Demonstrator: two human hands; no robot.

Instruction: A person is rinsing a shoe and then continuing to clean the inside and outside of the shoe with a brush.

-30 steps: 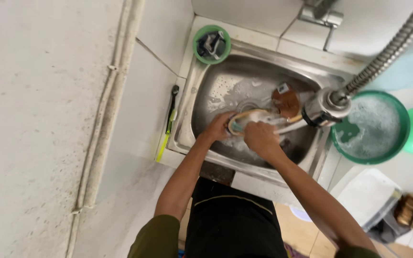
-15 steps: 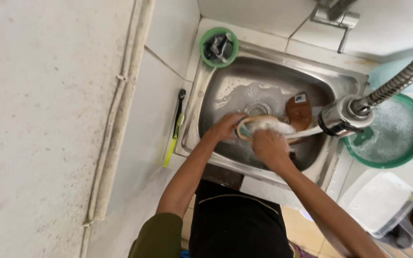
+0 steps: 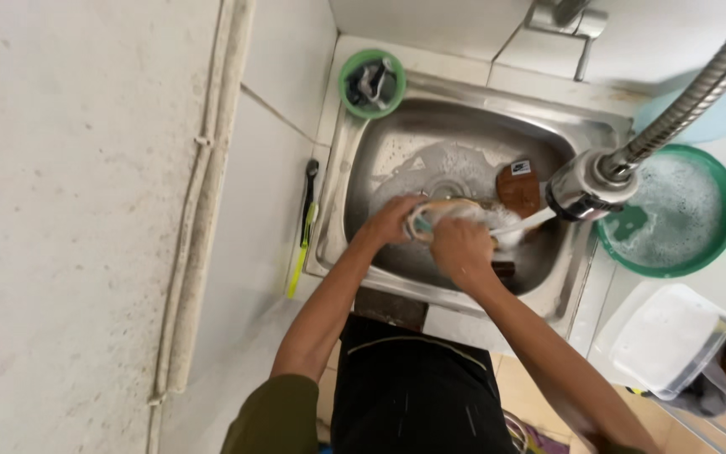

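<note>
Fingers (image 3: 397, 220) of the left hand (image 3: 390, 224) are curled round a bowl (image 3: 443, 214), unchanged from before; the right hand (image 3: 461, 250) is pressed on it, now nearer the spray.

White tiled counter (image 3: 279, 143) with a steel sink (image 3: 380, 151) sunk in the middle. At the sink's far left corner sits a small green cup (image 3: 371, 82). Along its left edge lies a black and yellow brush (image 3: 302, 231). On the right edge, a green basin (image 3: 674, 210) of suds, a clear plastic tub (image 3: 670, 336) nearer.
</note>
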